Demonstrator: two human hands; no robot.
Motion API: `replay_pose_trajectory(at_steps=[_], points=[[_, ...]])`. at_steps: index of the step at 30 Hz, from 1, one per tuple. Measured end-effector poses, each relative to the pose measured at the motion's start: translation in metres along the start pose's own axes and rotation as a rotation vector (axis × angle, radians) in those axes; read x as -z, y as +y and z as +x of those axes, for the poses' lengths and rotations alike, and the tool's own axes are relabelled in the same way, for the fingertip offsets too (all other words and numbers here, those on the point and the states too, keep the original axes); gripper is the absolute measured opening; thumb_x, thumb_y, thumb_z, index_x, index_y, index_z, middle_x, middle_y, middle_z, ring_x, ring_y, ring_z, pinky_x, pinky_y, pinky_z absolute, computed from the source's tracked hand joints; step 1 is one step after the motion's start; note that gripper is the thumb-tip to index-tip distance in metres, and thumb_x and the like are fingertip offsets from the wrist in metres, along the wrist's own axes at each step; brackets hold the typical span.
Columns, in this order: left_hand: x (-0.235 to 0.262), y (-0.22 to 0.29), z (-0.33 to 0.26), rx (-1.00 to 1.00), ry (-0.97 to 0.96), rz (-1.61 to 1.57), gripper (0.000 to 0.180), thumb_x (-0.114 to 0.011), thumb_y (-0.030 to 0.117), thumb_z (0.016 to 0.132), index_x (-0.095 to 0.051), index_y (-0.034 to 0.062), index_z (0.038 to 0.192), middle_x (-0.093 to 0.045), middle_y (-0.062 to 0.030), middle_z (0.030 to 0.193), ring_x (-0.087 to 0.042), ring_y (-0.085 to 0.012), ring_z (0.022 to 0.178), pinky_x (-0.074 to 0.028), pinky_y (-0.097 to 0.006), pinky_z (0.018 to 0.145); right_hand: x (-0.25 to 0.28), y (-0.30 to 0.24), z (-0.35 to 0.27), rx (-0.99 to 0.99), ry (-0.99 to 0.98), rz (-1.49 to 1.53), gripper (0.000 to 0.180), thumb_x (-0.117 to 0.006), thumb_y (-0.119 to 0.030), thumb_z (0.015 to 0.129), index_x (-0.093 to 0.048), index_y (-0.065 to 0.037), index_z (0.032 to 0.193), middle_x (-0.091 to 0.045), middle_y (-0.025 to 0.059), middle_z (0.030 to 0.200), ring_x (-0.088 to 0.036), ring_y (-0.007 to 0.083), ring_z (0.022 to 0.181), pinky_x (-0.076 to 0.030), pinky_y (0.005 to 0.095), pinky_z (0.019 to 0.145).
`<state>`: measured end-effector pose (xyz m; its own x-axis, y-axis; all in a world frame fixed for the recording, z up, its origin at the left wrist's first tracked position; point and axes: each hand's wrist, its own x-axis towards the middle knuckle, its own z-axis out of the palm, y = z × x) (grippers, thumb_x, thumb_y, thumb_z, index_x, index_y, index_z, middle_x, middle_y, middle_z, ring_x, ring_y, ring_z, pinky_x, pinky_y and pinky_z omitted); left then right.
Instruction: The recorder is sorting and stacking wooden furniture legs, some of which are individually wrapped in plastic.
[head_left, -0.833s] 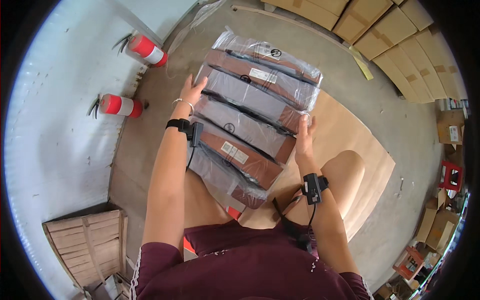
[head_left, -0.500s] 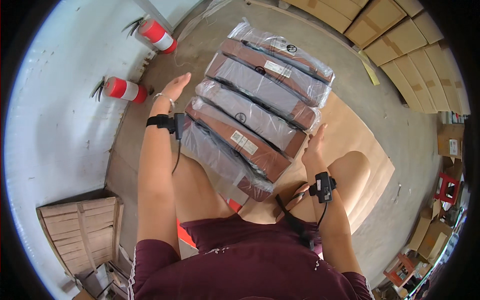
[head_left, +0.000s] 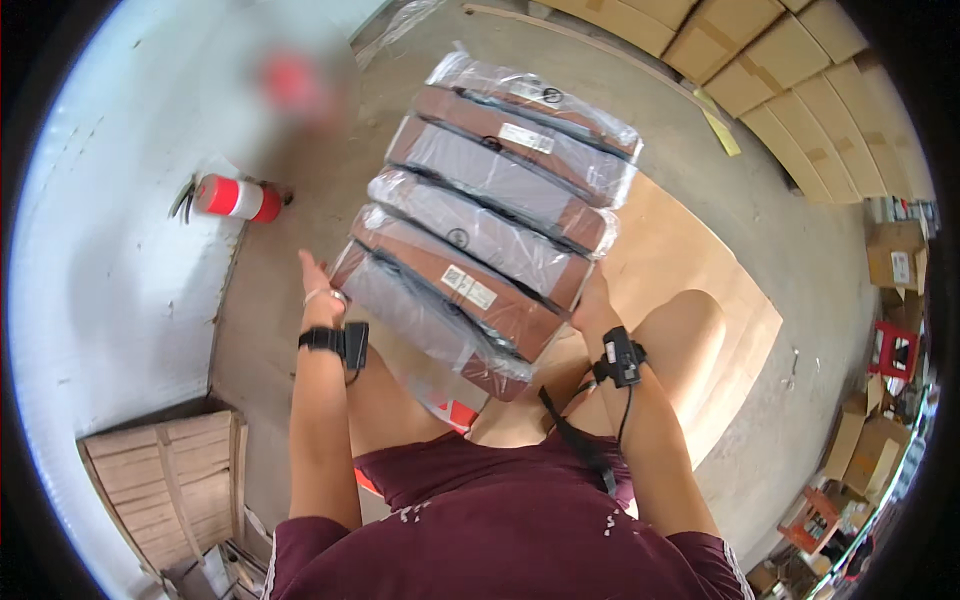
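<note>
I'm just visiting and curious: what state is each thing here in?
Wrapped brown packages: plastic-covered, side by side
Left hand: open, at their lower left edge
Right hand: at their right edge, partly hidden
Fire extinguisher: seemingly upright
Red object: too blurred to tell
Stacked cartons: closed, taped
Open carton: flaps spread
Brown sheet: laid flat
</note>
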<state>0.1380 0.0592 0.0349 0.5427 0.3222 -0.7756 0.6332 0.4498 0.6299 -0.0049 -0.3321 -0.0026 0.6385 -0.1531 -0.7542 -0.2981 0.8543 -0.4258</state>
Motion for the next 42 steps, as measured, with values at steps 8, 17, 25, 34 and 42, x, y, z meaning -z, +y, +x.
replay_pose_trajectory(at_steps=[8, 17, 25, 34, 42], points=[[-0.012, -0.144, -0.139, 0.402, -0.193, -0.130, 0.069, -0.032, 0.060, 0.088, -0.040, 0.0104, 0.135, -0.039, -0.0142, 0.140, -0.036, -0.0338, 0.128, -0.027, -0.053, 0.105, 0.001, -0.031, -0.036, 0.008, 0.425, -0.423, 0.069, -0.031, -0.057, 0.093, -0.035, -0.002, 0.136, -0.040, 0.0158, 0.136, -0.039, 0.0278, 0.124, -0.033, 0.0418, 0.101], [-0.008, -0.195, -0.135, 0.156, -0.128, -0.069, 0.040, -0.039, 0.039, 0.092, -0.054, 0.0093, 0.115, -0.058, -0.0086, 0.113, -0.051, -0.0286, 0.108, -0.041, -0.047, 0.093, 0.068, -0.254, -0.127, 0.760, -0.068, -0.445, 0.040, -0.048, -0.026, 0.093, -0.049, -0.003, 0.125, -0.057, 0.0093, 0.117, -0.050, 0.0192, 0.114, -0.035, 0.0327, 0.095], [0.003, -0.076, -0.174, -0.372, 0.053, 0.747, 0.038, -0.041, 0.015, 0.094, -0.042, 0.0027, 0.130, -0.041, -0.0085, 0.138, -0.040, -0.0213, 0.123, -0.032, -0.038, 0.103, 0.163, -0.078, 0.066, 0.668, -0.024, -1.177, 0.032, -0.062, -0.015, 0.082, -0.055, -0.002, 0.110, -0.058, 0.0171, 0.105, -0.059, 0.0287, 0.096, -0.048, 0.0358, 0.082], [-0.245, -0.122, -0.235, -1.519, -0.564, 2.182, 0.099, -0.082, 0.015, 0.057, -0.028, 0.0049, 0.139, -0.028, -0.0167, 0.145, -0.024, -0.0355, 0.135, -0.018, -0.045, 0.110, 0.113, -0.022, 0.098, 1.007, -0.177, -0.986, 0.052, -0.074, -0.014, 0.068, -0.051, -0.005, 0.114, -0.052, 0.0164, 0.114, -0.050, 0.0355, 0.105, -0.040, 0.0416, 0.091], [-0.277, -0.126, -0.202, -1.533, -0.857, 2.079, 0.101, -0.087, 0.026, 0.044, -0.040, 0.0037, 0.130, -0.046, -0.0168, 0.131, -0.037, -0.0365, 0.128, -0.033, -0.045, 0.103, 0.089, -0.015, 0.103, 0.982, -0.124, -0.927, 0.059, -0.078, -0.015, 0.064, -0.052, -0.011, 0.117, -0.046, 0.0170, 0.114, -0.049, 0.0347, 0.103, -0.041, 0.0419, 0.088]])
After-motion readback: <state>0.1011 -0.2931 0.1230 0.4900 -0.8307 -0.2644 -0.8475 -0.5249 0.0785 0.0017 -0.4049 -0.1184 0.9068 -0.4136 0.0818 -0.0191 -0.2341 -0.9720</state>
